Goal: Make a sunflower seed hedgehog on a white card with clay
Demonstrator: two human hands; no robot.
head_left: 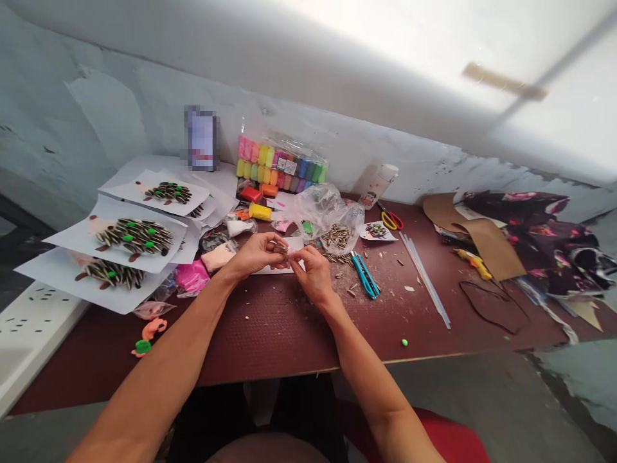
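Both my hands meet above a white sheet (274,269) near the table's middle. My left hand (255,254) has its fingers closed around a small brown lump (278,250), possibly modelling clay. The fingers of my right hand (312,273) are pinched together right beside that lump; whatever they grip is too small to make out. Just right of my hands, striped sunflower seeds (336,238) lie in an open clear plastic bag, with loose ones around it. A teal utility knife (365,276) rests nearby. On the left, sheets carry hedgehog figures (132,239) made of seeds with green dots.
Packs of coloured clay (279,168) lean on the wall beside a blurred phone (201,140). Rightward are a bottle (378,186), scissors (391,219), clear glue sticks (424,280), a yellow glue gun (477,263) and brown cardboard (496,244). A pink clay packet (191,278) lies leftward.
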